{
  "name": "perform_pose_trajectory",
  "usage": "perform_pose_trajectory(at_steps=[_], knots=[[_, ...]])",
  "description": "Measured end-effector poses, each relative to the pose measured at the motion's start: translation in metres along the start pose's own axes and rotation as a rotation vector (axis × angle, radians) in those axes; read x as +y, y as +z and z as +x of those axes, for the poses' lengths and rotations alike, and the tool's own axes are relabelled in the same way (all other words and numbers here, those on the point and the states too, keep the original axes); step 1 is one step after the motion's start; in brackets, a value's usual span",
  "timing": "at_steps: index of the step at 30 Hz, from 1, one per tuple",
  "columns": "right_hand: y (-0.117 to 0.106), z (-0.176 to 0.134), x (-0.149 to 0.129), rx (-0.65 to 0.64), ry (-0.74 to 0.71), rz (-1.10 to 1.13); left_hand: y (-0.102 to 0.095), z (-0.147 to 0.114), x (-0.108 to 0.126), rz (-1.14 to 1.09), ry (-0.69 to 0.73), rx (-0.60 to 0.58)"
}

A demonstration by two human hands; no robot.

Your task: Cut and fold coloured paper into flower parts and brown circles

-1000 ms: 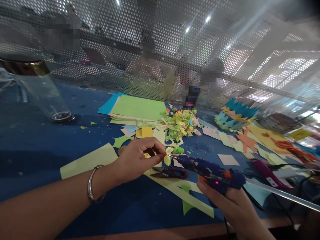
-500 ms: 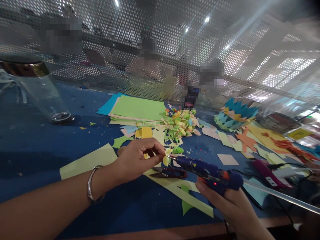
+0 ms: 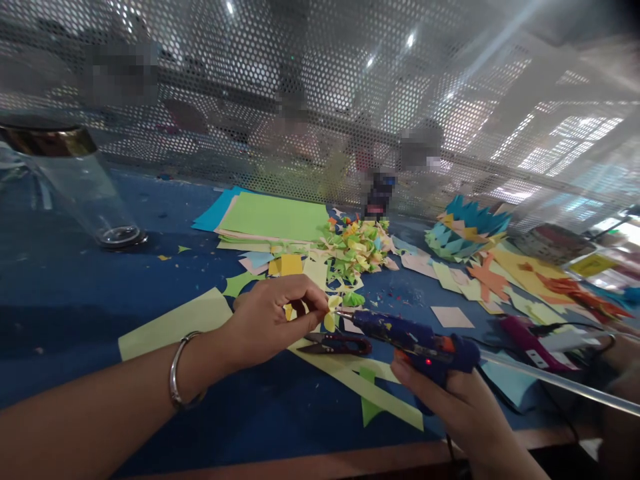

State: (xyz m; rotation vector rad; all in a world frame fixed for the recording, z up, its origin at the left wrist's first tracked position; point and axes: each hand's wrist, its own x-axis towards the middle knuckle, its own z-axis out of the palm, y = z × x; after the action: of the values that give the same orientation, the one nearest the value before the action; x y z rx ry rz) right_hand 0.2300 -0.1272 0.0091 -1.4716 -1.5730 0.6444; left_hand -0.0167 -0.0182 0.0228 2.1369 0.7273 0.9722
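Between thumb and fingertips, my left hand (image 3: 283, 317) pinches a small yellow paper flower (image 3: 331, 313). My right hand (image 3: 453, 393) is wrapped round the handle of a blue hot glue gun (image 3: 405, 337), its red light lit. The gun's metal nozzle points left and meets the flower, or comes very close to it. A long clear glue stick (image 3: 555, 380) sticks out of the gun's back. Just below the nozzle, a pair of thread snips (image 3: 337, 344) lies on pale yellow paper strips (image 3: 370, 390).
Behind my hands is a heap of small folded paper pieces (image 3: 357, 247) beside stacked coloured sheets (image 3: 275, 217). A glass jar (image 3: 95, 193) stands left. A pointed paper bowl (image 3: 465, 230), a purple power strip (image 3: 537, 343) and another person's hand (image 3: 625, 360) are at right. A perforated metal screen (image 3: 225, 120) rises behind.
Both hands keep almost the same pose, with the flower and glue gun tip still together. The whole view has shifted slightly.
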Motion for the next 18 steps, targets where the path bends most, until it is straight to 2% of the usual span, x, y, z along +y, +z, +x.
perform_pose_trajectory(at_steps=[2, 4, 8, 12, 14, 18], knots=[[-0.004, 0.001, 0.004, 0.001, 0.026, -0.017, -0.001, -0.001, 0.004, 0.006, 0.008, 0.021], [-0.010, 0.002, 0.008, -0.001, 0.114, -0.008, -0.001, -0.002, 0.008, -0.012, 0.003, 0.047], [-0.027, 0.012, 0.018, -0.084, 0.258, 0.152, -0.005, -0.002, 0.015, -0.100, 0.027, 0.104], [-0.050, 0.031, 0.040, -0.157, 0.382, 0.347, -0.019, 0.005, 0.022, -0.138, -0.004, 0.271], [-0.061, 0.041, 0.054, -0.144, 0.425, 0.377, -0.027, 0.009, 0.026, -0.083, -0.032, 0.320], [-0.078, 0.056, 0.079, -0.104, 0.535, 0.288, -0.040, 0.012, 0.029, 0.072, -0.006, 0.298]])
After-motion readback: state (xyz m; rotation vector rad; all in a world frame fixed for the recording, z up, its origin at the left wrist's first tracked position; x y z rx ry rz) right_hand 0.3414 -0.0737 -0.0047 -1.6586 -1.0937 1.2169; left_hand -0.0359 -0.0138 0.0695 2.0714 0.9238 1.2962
